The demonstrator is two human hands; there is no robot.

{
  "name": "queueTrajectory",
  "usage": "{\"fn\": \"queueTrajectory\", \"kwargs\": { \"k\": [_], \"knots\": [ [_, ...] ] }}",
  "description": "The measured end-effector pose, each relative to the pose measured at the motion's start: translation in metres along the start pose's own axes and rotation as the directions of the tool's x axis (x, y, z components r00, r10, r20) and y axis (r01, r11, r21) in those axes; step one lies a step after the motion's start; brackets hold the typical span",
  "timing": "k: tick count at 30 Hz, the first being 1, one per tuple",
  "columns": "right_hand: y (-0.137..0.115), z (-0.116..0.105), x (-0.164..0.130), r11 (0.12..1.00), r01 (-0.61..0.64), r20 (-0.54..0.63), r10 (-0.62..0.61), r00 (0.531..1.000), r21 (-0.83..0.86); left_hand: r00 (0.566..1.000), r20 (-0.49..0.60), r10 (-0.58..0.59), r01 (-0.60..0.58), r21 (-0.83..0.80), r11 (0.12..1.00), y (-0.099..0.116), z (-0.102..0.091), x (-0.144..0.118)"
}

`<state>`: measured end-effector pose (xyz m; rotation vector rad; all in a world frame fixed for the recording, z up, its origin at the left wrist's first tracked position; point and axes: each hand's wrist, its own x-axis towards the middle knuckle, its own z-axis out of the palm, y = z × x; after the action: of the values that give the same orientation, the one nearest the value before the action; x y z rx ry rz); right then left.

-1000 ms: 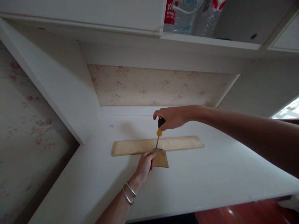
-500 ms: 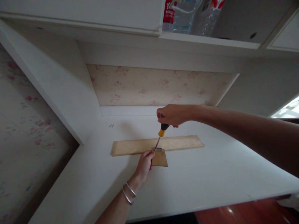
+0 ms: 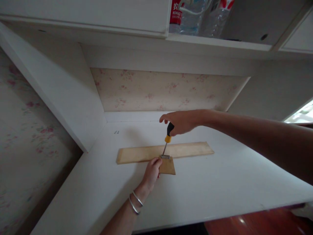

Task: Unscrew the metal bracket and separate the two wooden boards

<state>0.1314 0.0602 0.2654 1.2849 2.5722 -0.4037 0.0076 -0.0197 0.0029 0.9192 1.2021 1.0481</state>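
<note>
My right hand (image 3: 179, 122) is round the black and yellow handle of a screwdriver (image 3: 168, 138), its index finger stretched out past the handle. The screwdriver's shaft slants down, and its tip meets a small metal hinge (image 3: 165, 156). That hinge lies where a long pale wooden board (image 3: 190, 149) meets a small wooden piece (image 3: 167, 166). With thumb and fingers, my left hand (image 3: 152, 171) pinches the left side of the small piece beside the hinge. Two silver bangles sit on my left wrist.
Several small screws (image 3: 116, 132) lie on the white desk top (image 3: 210, 186) at the back left. A white side panel (image 3: 61, 81) stands at the left. Overhead, plastic bottles (image 3: 190, 18) sit in an open cupboard compartment. Reddish flooring (image 3: 254, 222) shows past the front edge.
My right hand's fingers have loosened and shifted on the screwdriver handle, with the index finger now extended leftward. The left hand, boards and hinge stay in place.
</note>
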Motion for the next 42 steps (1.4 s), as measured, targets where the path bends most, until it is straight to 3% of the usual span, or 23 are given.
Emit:
{"fn": "queueTrajectory", "kwargs": {
  "k": [5,10,13,15,18,22,28,33,39,42],
  "knots": [
    [0.0,-0.002,0.003,0.992,-0.109,0.013,0.11,0.994,-0.056,1.0,-0.015,0.013,-0.013,-0.003,1.0,0.001,0.0,0.0],
    [0.0,-0.002,0.002,0.994,0.073,-0.054,-0.077,0.996,-0.08,1.0,-0.007,0.021,-0.021,0.019,1.0,0.002,0.0,-0.001],
    [-0.001,0.0,0.004,0.996,-0.043,-0.018,0.041,0.999,-0.08,0.999,-0.022,0.024,-0.023,0.036,0.999,0.003,0.0,-0.001],
    [-0.001,0.001,0.007,0.984,-0.101,-0.061,0.094,0.994,-0.144,1.0,-0.019,0.022,-0.021,0.04,0.999,0.003,0.0,-0.002],
    [-0.002,0.002,0.008,0.975,0.0,-0.145,-0.033,0.989,-0.221,1.0,-0.004,0.012,-0.012,0.021,1.0,0.002,0.0,-0.001],
    [-0.009,0.002,0.004,0.985,0.123,-0.096,-0.135,0.986,-0.119,1.0,-0.015,-0.015,0.015,0.007,1.0,-0.001,-0.001,0.0],
    [-0.023,0.004,0.0,0.939,-0.117,-0.228,0.043,0.973,-0.323,0.999,-0.047,-0.008,0.01,0.028,1.0,-0.002,-0.001,0.0],
    [-0.028,0.004,-0.005,0.951,0.094,-0.167,-0.148,0.975,-0.296,0.996,-0.093,0.004,0.007,0.113,0.994,0.001,0.003,-0.002],
    [-0.034,-0.001,-0.003,0.904,-0.2,-0.223,0.121,0.967,-0.377,0.991,-0.129,0.037,-0.015,0.167,0.986,0.001,0.004,-0.001],
    [-0.029,-0.003,-0.001,0.917,-0.177,-0.143,0.133,0.981,-0.357,0.987,-0.156,0.049,-0.017,0.195,0.981,0.0,0.002,0.0]
  ]
}}
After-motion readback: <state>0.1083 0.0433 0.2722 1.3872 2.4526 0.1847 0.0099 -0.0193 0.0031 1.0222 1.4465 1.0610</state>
